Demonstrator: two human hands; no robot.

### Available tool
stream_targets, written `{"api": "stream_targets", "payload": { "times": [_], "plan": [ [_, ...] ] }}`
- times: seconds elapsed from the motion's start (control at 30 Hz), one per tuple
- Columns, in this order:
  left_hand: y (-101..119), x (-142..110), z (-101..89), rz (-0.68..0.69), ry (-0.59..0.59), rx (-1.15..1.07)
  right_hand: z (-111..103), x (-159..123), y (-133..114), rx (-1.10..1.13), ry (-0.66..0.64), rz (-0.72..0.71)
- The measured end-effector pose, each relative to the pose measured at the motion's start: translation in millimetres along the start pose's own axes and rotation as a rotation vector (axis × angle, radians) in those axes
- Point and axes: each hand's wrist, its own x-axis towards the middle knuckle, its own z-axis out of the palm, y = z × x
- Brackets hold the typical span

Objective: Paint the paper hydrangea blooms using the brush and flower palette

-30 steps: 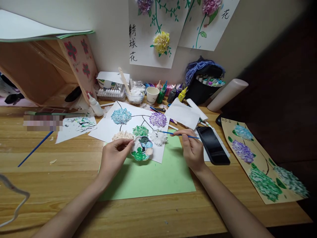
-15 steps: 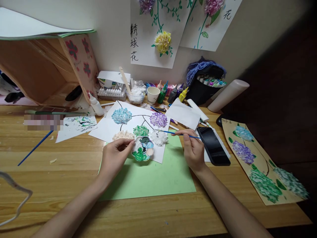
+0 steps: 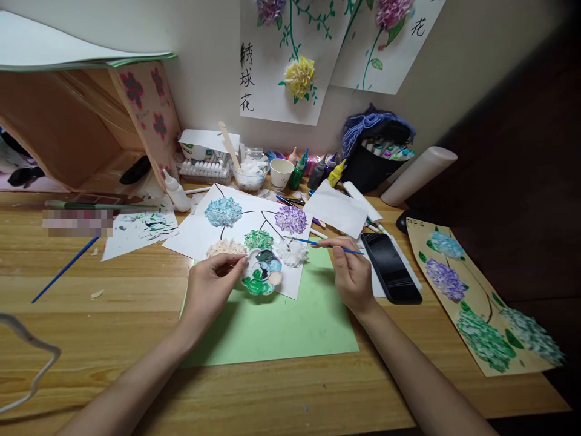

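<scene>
My left hand (image 3: 215, 284) pinches the edge of a flower-shaped paint palette (image 3: 262, 272) with green, blue, peach and dark paint in its wells. A thin blue paintbrush (image 3: 324, 244) is gripped in my right hand (image 3: 354, 278), its tip at the white textured flower (image 3: 290, 251) on the white paper (image 3: 254, 197). That paper also carries a blue flower (image 3: 223, 212), a purple flower (image 3: 291, 218), a green flower (image 3: 258, 238) and a peach flower (image 3: 226, 247), with dark painted stems. The palette hovers over the paper's lower edge. A green sheet (image 3: 272, 333) lies underneath.
A black phone (image 3: 391, 267) lies right of my right hand. Behind the paper stand a paper cup (image 3: 281, 173), paint bottles (image 3: 298, 171) and a white glue bottle (image 3: 176, 191). Another blue brush (image 3: 66, 269) rests at left; a finished flower picture (image 3: 481, 297) lies at right.
My right hand and the brush have shifted very slightly left. The palette and my left hand stay in place.
</scene>
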Motion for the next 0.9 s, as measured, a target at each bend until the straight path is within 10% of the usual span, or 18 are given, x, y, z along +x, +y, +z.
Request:
{"api": "stream_targets", "payload": {
  "times": [0.5, 0.9],
  "plan": [
    [-5, 1, 0.5, -0.004, 0.008, -0.008, -2, -2, -9, 0.175, 0.132, 0.002],
    [-6, 2, 0.4, 0.026, 0.002, -0.027, -1, -9, -22, 0.217, -0.061, -0.150]
  ]
}}
